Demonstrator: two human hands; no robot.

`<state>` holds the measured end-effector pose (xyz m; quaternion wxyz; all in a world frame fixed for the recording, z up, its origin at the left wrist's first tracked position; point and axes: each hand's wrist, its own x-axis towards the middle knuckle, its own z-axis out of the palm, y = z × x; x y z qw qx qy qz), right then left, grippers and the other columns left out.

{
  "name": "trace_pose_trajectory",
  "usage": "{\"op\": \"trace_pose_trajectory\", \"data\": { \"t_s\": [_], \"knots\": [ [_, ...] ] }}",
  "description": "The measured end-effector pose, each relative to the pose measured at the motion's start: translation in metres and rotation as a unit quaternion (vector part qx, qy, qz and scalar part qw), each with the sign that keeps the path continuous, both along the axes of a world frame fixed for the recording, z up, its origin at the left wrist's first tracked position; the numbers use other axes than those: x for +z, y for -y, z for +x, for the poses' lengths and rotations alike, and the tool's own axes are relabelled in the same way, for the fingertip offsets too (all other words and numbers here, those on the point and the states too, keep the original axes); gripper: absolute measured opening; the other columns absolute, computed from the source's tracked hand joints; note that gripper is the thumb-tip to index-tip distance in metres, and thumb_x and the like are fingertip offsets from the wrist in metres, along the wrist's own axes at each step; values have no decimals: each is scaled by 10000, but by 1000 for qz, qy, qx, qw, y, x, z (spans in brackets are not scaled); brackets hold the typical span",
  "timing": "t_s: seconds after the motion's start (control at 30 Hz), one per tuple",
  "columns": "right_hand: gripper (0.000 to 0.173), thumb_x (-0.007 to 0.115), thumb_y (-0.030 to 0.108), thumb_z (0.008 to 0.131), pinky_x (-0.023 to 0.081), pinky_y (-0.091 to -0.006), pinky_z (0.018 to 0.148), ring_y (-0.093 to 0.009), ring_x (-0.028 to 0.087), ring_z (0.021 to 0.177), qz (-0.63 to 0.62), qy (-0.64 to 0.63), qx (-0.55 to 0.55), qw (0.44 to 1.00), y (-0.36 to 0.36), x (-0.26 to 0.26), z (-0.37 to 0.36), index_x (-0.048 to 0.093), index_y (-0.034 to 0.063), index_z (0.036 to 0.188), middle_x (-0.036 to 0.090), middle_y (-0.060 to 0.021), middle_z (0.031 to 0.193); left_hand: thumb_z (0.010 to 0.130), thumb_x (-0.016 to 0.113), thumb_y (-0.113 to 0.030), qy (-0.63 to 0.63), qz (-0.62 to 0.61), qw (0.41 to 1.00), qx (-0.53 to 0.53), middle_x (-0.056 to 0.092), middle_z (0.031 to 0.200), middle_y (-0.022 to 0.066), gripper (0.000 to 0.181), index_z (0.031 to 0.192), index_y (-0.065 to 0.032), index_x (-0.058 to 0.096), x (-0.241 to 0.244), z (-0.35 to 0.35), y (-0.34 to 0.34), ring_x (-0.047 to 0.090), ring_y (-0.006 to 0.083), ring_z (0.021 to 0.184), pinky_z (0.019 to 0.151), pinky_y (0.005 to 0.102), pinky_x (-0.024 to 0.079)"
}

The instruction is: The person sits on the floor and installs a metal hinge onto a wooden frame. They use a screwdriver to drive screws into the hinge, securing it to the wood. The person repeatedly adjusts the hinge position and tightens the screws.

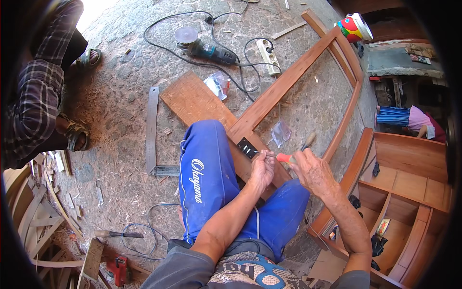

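Note:
A reddish-brown wooden frame lies across the person's lap and a thick wooden board. Set in its lower corner is a black metal hinge or plate with pale slots. My right hand is closed on the red and green handle of a screwdriver. Its shaft points left at the plate. My left hand pinches around the shaft near its tip, by the plate's edge; whether a screw is there cannot be seen. A chisel-like tool with a wooden handle lies just beyond my right hand.
An angle grinder, its cord and a power strip lie beyond the board. A metal square and a chisel are at left, near wood scraps. A person in plaid sits at left. A wooden cabinet stands at right.

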<state>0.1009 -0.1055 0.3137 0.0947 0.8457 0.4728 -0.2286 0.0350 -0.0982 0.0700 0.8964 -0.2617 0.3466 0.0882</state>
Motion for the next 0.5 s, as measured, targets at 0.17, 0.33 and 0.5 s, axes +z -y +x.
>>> {"op": "trace_pose_trajectory", "data": {
  "t_s": [0.17,0.33,0.5],
  "knots": [
    [350,678,237,894,553,-465,647,-389,661,804,-37,12,-77,996,-22,-2,-7,522,35,1134,583,-177,919,1027,515,-235,-21,19,1000,-8,659,804,73,221,907,-63,584,-1,-1,-3,599,103,585,521,209,549],
    [393,658,303,918,548,-497,601,-426,666,687,87,1,146,985,6,-8,9,521,25,1159,631,-209,783,1026,517,-232,-19,22,1000,-7,658,800,67,216,906,-65,584,0,0,-2,599,102,583,516,209,548],
    [355,671,284,901,557,-459,664,-393,680,826,-68,-8,-115,991,-13,-8,1,517,15,1075,637,-225,970,1030,506,-241,-7,20,1000,-2,651,805,75,227,918,-57,576,-3,0,-3,608,123,612,541,222,545]
  ]
}}
